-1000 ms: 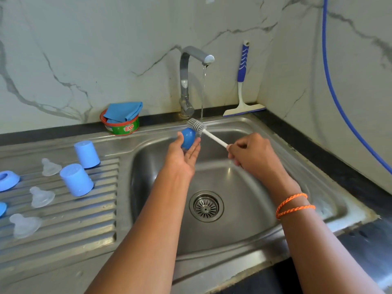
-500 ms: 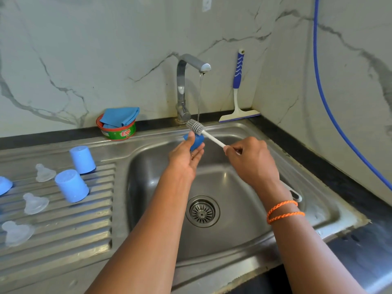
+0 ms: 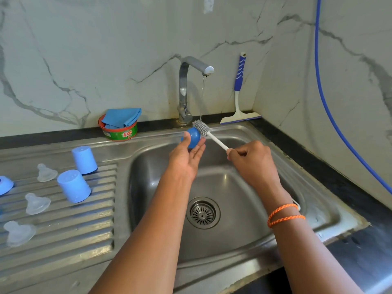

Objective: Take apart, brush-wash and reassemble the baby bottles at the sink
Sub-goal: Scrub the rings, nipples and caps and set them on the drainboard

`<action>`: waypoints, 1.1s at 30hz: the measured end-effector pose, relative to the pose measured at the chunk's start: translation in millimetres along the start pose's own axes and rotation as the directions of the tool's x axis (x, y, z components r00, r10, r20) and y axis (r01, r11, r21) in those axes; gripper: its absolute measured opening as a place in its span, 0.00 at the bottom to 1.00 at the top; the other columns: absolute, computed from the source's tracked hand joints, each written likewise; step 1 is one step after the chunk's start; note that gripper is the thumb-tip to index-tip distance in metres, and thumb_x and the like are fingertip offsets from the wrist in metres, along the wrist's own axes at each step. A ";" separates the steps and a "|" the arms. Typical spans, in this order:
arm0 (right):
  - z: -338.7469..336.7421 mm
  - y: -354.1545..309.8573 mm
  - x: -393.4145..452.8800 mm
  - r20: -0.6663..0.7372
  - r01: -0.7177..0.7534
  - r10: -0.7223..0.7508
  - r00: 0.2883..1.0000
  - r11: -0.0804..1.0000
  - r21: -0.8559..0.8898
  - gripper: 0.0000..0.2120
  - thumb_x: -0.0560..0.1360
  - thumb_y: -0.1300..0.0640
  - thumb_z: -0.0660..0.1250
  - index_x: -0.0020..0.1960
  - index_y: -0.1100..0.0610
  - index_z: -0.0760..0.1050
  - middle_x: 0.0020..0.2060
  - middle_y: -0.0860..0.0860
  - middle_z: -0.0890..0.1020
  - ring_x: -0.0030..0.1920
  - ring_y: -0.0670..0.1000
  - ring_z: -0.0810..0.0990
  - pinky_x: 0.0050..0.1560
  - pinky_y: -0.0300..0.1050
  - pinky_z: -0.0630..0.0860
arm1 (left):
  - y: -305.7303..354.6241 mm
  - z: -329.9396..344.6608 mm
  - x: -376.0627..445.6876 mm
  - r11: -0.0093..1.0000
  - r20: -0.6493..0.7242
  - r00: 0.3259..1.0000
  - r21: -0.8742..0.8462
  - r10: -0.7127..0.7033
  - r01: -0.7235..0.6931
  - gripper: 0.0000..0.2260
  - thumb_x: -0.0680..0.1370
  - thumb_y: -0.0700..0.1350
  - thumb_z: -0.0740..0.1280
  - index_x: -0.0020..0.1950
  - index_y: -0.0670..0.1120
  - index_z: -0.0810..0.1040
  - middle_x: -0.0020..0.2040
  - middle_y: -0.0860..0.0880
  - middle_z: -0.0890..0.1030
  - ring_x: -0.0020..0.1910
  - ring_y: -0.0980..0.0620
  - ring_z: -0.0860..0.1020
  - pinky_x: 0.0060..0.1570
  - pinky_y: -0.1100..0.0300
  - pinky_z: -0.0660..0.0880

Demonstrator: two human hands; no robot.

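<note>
Over the sink (image 3: 318,211), left hand (image 3: 184,158) pinches a blue ring (image 3: 194,136) at its fingertips; right hand (image 3: 254,162) grips the brush (image 3: 209,134), bristles touching the ring.

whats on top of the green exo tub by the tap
A folded blue cloth lies on the green tub, hanging over its red rim and covering most of the opening. Whatever is inside the tub is hidden beneath it.

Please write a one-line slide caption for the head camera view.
Left hand holds a blue bottle part while the right hand scrubs it with a brush under the running tap.
</note>
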State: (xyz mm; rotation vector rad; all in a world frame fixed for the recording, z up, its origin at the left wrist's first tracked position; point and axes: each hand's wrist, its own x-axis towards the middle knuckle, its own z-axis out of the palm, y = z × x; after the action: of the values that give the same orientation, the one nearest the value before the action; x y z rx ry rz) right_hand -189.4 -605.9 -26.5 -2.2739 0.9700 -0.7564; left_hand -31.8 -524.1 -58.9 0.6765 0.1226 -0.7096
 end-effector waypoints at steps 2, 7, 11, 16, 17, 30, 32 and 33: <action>2.8 -1.3 -0.1 -0.013 -0.006 0.006 1.000 1.000 0.013 0.18 0.79 0.49 0.71 0.37 0.61 0.82 0.29 0.59 0.77 0.33 0.64 0.74 0.32 0.47 0.70 | -0.6 1.2 -2.3 1.000 0.008 1.000 0.008 -0.020 0.020 0.15 0.81 0.43 0.71 0.63 0.37 0.74 0.59 0.34 0.81 0.51 0.41 0.86 0.64 0.44 0.79; -9.1 3.6 1.1 0.118 -0.020 0.015 0.993 0.999 0.037 0.17 0.78 0.49 0.73 0.37 0.59 0.84 0.25 0.52 0.72 0.28 0.50 0.68 0.33 0.45 0.67 | 6.5 -3.3 1.5 0.999 -0.077 0.997 -0.039 0.017 -0.020 0.18 0.80 0.44 0.72 0.66 0.38 0.73 0.56 0.35 0.82 0.50 0.41 0.86 0.62 0.45 0.80; -6.7 1.3 -0.3 0.061 -0.002 0.002 0.998 1.000 -0.001 0.18 0.79 0.47 0.72 0.39 0.61 0.83 0.26 0.53 0.72 0.29 0.52 0.67 0.31 0.46 0.66 | 3.0 -0.4 1.0 0.988 -0.066 0.997 0.152 0.039 -0.029 0.16 0.82 0.44 0.71 0.67 0.39 0.73 0.53 0.38 0.82 0.47 0.44 0.86 0.59 0.47 0.82; -6.8 -1.8 2.0 0.048 -0.010 0.009 0.999 1.000 0.004 0.16 0.79 0.47 0.72 0.39 0.57 0.86 0.30 0.59 0.79 0.29 0.53 0.71 0.32 0.46 0.69 | -9.8 11.0 -12.7 0.931 0.068 0.994 0.359 -0.089 0.059 0.13 0.84 0.43 0.68 0.67 0.40 0.75 0.52 0.40 0.81 0.49 0.42 0.84 0.63 0.43 0.79; -9.4 -1.3 1.9 0.060 -0.012 0.011 0.998 1.000 0.016 0.15 0.79 0.47 0.72 0.40 0.56 0.86 0.30 0.58 0.80 0.29 0.52 0.71 0.32 0.46 0.69 | -9.7 11.8 -11.7 0.932 0.068 0.994 0.358 -0.083 0.053 0.12 0.84 0.43 0.68 0.66 0.41 0.76 0.53 0.40 0.81 0.51 0.41 0.84 0.64 0.43 0.79; -1.7 -7.6 -0.5 -0.016 0.004 -0.003 1.000 1.000 0.024 0.16 0.79 0.48 0.71 0.41 0.60 0.85 0.29 0.59 0.78 0.34 0.61 0.75 0.34 0.48 0.71 | -0.4 6.3 -8.3 0.967 -0.027 0.998 0.245 -0.058 0.062 0.14 0.80 0.43 0.72 0.63 0.40 0.77 0.55 0.39 0.84 0.49 0.43 0.85 0.44 0.57 0.77; 1.7 -7.4 0.4 0.010 0.009 -0.010 1.000 0.999 0.049 0.16 0.79 0.49 0.71 0.42 0.61 0.86 0.30 0.61 0.78 0.31 0.56 0.72 0.33 0.47 0.69 | 0.0 8.2 -9.2 0.985 -0.017 0.998 0.156 -0.069 0.070 0.14 0.83 0.42 0.69 0.65 0.37 0.75 0.59 0.36 0.82 0.56 0.40 0.84 0.50 0.53 0.81; 0.1 -6.2 1.1 0.046 -0.004 0.000 0.999 0.997 0.072 0.15 0.79 0.49 0.72 0.41 0.59 0.86 0.29 0.59 0.78 0.30 0.53 0.71 0.33 0.46 0.68 | 1.6 8.1 -7.7 0.994 -0.021 0.998 0.097 -0.056 0.058 0.14 0.84 0.41 0.68 0.67 0.36 0.74 0.61 0.35 0.81 0.59 0.39 0.83 0.54 0.51 0.82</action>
State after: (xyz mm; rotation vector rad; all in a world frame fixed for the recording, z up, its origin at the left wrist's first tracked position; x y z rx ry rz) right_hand -185.9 -603.1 -22.1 -2.2183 0.9091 -0.7228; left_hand -37.6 -523.8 -49.3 0.7754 0.1249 -0.7679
